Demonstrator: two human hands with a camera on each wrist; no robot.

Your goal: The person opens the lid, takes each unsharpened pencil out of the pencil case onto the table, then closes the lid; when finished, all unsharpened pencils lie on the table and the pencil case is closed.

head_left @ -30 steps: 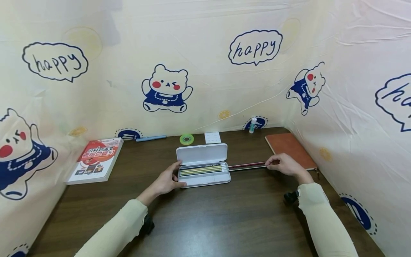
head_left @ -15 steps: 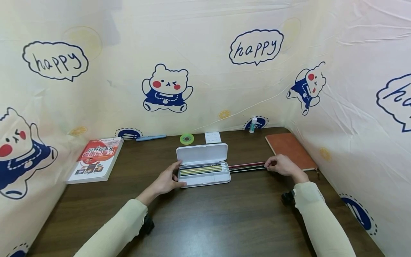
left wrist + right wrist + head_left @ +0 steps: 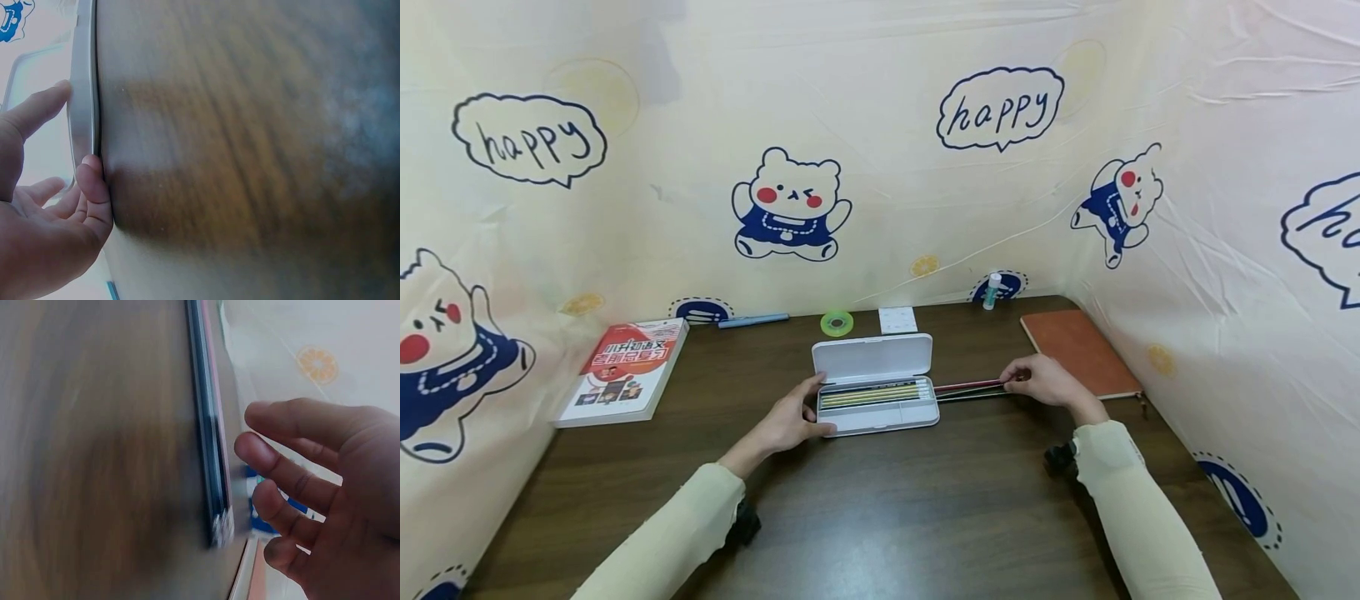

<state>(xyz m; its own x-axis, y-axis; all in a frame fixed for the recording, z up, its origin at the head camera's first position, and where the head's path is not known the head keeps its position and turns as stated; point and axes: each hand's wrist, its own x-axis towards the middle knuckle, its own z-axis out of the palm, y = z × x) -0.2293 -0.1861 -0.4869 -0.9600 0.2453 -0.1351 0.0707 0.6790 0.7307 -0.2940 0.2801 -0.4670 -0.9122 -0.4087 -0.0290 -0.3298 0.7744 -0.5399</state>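
A white pencil case lies with its lid raised, holding several striped pencils. My left hand grips the case's left end, thumb along the near edge and index finger toward the hinge. Dark and reddish pencils lie to the right of the case, their left ends close to its right side. Over their right ends hovers my right hand. In the right wrist view, its fingers are loosely bent beside the pencils, with a gap between fingertips and pencils.
A red-and-white book lies at the left. Along the back are a blue pen, a green tape roll, a white paper pad and a glue stick. A brown notebook sits behind my right hand.
My right hand has moved a little to the left along the loose pencils, after pinching their right ends. The dark pencil has separated slightly from the red one. My left hand stays on the case.
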